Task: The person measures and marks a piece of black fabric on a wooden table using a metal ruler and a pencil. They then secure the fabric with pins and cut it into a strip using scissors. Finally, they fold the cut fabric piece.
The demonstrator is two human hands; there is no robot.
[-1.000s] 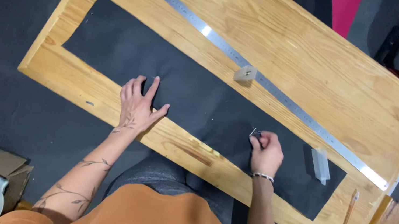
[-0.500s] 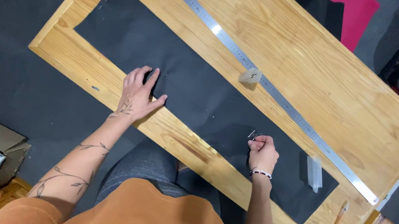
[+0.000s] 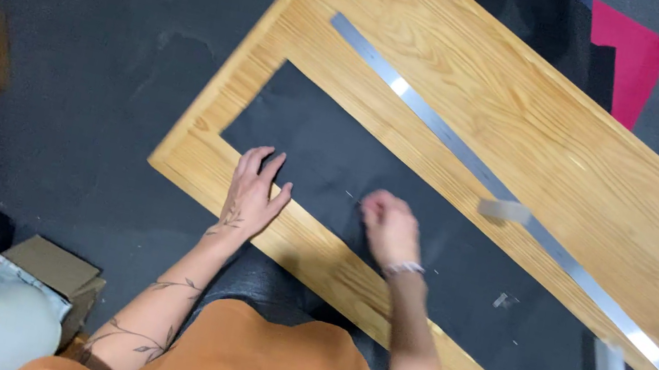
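A pale wooden table (image 3: 485,122) stands on a dark grey floor (image 3: 94,35); nearest, the left hand (image 3: 254,194) lies flat and open, fingers spread, on the near edge of a long black fabric strip (image 3: 366,182) lying along the table's front edge. The right hand (image 3: 388,227) rests blurred on the strip, so its grip cannot be told; beyond lie a small grey block (image 3: 505,211) and 1 long steel ruler (image 3: 462,150).

A long strip of black fabric (image 3: 459,271) lies flat on a wooden table (image 3: 537,131), running diagonally from the far left to the near right, close to the table's near edge. Its surface looks smooth and matte, its edges straight, with its left part pressed flat.
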